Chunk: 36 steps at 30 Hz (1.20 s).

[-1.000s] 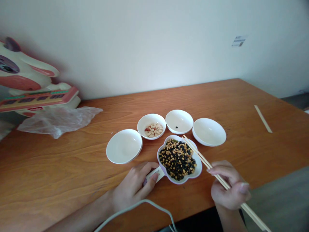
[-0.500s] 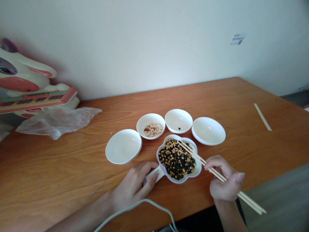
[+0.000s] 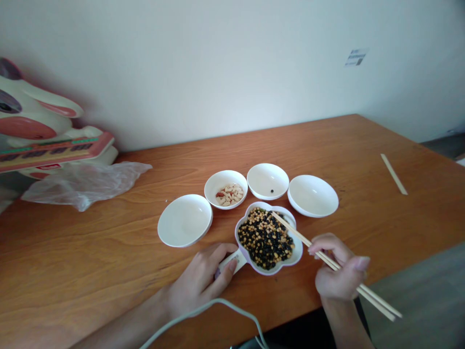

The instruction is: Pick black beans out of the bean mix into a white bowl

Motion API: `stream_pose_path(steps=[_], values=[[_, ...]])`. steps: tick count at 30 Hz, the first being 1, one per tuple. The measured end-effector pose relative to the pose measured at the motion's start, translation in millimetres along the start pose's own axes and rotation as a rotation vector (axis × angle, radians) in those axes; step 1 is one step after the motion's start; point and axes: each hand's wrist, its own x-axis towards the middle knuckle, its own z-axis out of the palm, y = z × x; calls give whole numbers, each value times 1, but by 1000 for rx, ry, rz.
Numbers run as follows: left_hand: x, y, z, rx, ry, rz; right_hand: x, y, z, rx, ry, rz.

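Note:
My left hand (image 3: 203,274) is closed round the handle of a flower-shaped scoop (image 3: 298,252), white with a lilac rim. Black beans and yellow beans (image 3: 267,237) mixed together lie in it. Closed on a pair of chopsticks (image 3: 296,234), my right hand (image 3: 339,271) is to the right of the scoop. The chopstick tips are close together over the far part of the beans; whether they grip one I cannot tell. Behind the scoop, one white bowl (image 3: 267,170) contains a single black bean (image 3: 272,191). Its left neighbour, another white bowl (image 3: 214,180), holds peanuts (image 3: 229,195).
White bowls stand at the left (image 3: 181,223) and right (image 3: 312,194) ends of the row. A plastic bag (image 3: 90,184) lies before a toy keyboard (image 3: 65,150) at left. A paper chopstick sleeve or stick (image 3: 394,174) rests at right. A pale cable (image 3: 218,301) crosses in front.
The chopstick tips have drawn together and shifted slightly right above the beans. The black bean in the white bowl sits a little further right. My left hand stays on the scoop handle.

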Motion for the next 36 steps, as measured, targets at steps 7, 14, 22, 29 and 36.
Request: stream_pose_path(steps=[7, 14, 22, 29, 36], values=[[0, -1, 0, -10, -13, -19, 0, 1, -2, 39, -26, 11], [0, -1, 1, -30, -10, -17, 4, -2, -2, 105, -30, 28], [0, -2, 2, -17, -12, -17, 8, -2, -2, 163, -57, 129], [1, -2, 2, -25, -8, -20, 5, 0, 0, 173, -51, 198], [2, -2, 1, -26, -14, -20, 5, 1, -1, 170, -39, 206]])
